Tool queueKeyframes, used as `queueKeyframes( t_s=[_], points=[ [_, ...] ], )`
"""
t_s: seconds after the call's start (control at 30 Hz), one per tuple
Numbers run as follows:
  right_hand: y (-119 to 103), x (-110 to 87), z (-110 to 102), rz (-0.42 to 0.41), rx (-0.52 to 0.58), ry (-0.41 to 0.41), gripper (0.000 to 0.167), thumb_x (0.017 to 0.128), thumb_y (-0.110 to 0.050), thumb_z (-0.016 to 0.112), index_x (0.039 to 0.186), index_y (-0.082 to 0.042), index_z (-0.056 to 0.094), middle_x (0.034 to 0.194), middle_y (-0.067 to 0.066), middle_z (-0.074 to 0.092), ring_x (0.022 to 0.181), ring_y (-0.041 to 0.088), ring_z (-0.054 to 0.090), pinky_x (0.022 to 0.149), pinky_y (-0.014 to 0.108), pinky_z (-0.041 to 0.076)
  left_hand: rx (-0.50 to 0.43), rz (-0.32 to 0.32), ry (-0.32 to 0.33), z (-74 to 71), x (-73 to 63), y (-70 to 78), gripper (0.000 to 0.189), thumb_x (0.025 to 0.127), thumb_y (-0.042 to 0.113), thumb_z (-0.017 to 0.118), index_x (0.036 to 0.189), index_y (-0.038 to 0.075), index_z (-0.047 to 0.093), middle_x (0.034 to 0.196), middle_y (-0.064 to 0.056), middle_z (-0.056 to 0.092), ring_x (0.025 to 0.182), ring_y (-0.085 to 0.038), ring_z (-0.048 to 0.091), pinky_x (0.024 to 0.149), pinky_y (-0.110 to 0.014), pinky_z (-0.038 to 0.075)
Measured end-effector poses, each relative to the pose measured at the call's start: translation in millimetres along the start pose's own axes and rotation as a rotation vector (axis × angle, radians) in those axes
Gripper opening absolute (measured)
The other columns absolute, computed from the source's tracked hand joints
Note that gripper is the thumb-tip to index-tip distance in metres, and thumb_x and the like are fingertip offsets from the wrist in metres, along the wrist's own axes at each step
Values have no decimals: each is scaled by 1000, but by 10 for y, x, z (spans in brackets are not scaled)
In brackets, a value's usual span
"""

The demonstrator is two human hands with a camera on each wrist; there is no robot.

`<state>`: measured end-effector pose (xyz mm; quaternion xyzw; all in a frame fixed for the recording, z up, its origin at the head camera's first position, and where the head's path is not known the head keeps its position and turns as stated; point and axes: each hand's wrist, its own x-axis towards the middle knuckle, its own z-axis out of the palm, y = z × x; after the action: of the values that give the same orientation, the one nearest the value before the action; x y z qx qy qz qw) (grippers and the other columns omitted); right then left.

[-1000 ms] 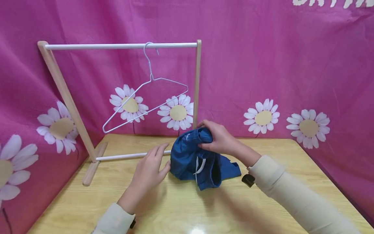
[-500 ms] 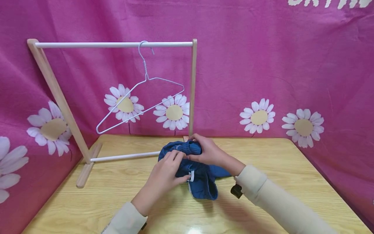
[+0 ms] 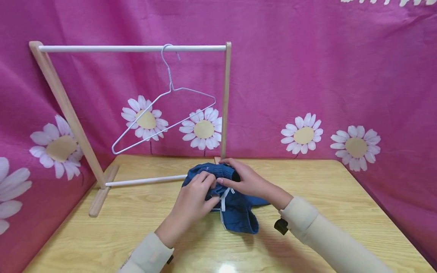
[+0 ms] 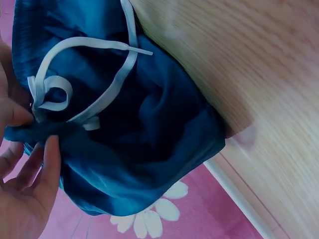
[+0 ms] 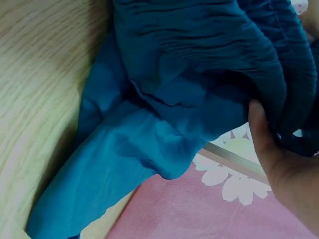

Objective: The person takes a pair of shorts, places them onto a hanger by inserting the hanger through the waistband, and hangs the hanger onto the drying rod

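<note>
Blue shorts (image 3: 240, 220) with a gathered waistband and a white drawstring (image 4: 112, 92) are held bunched just in front of the rack's right end. My left hand (image 3: 192, 199) pinches a fold of the waistband near the drawstring; in the left wrist view, thumb and fingertips meet on the cloth. The right hand (image 3: 252, 184) grips the waistband's other side, its thumb (image 5: 261, 129) against the fabric in the right wrist view. One leg opening faces right, and the other leg trails behind on the table. Part of the waistband is hidden behind my fingers.
A wood-and-white clothes rack (image 3: 102, 49) stands at the back left of the wooden table (image 3: 324, 212). From its top bar hangs a white wire hanger (image 3: 170, 77). A pink cloth (image 3: 307, 76) with daisies surrounds the table.
My left hand has moved right from beside the shorts and taken hold of the waistband. The right hand has lowered the shorts' top toward me, still gripping it.
</note>
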<state>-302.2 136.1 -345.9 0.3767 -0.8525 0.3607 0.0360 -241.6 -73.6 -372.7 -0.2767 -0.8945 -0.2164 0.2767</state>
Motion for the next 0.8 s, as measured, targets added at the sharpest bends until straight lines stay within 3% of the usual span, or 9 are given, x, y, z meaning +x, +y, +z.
queueKeyframes(
  t_s=[0.17,0.33,0.4,0.47,0.6,0.7,0.8],
  points=[
    [7,-40,19,1,37,-28,61,94,-23,75,143,-4,46,138,12,59,124,27,57,106,49,45,-93,-38,107,13,8,-35,34,76,6,86,83,13,54,100,-3,58,92,-19,58,70,-31,52],
    [31,-40,61,-40,6,-13,65,88,-16,81,142,-3,46,136,13,59,125,28,57,106,49,44,-215,-64,220,-20,70,-72,37,76,-4,79,76,11,46,119,-17,64,113,-32,64,82,-38,55],
    [38,-36,80,-57,-41,7,64,86,-9,80,140,-2,47,130,14,62,116,26,60,101,46,48,-247,-64,247,-46,104,-93,36,77,-9,73,75,11,43,123,-19,65,116,-33,64,82,-37,54],
    [39,-33,92,-47,-90,24,63,84,-1,78,139,-3,47,109,13,67,95,22,64,86,41,52,-275,-66,265,-79,131,-121,32,79,-13,66,76,9,43,113,-17,68,106,-30,67,74,-35,49],
    [44,-23,83,13,-151,68,60,78,6,73,133,-5,51,79,7,61,62,15,49,62,32,44,-308,-116,270,-143,155,-207,27,86,-15,61,89,6,44,85,-12,62,78,-26,61,68,-35,49],
    [62,-10,47,36,-165,98,48,79,5,73,123,-5,57,86,8,67,67,16,53,65,33,46,-338,-179,237,-183,162,-284,30,86,-15,60,101,4,42,87,-14,60,80,-29,62,76,-40,54],
    [99,3,2,25,-163,96,35,82,5,72,114,-4,62,95,10,70,77,19,57,70,34,47,-353,-205,170,-211,172,-343,34,84,-12,60,110,3,45,98,-17,64,89,-33,63,86,-47,54]
  ],
)
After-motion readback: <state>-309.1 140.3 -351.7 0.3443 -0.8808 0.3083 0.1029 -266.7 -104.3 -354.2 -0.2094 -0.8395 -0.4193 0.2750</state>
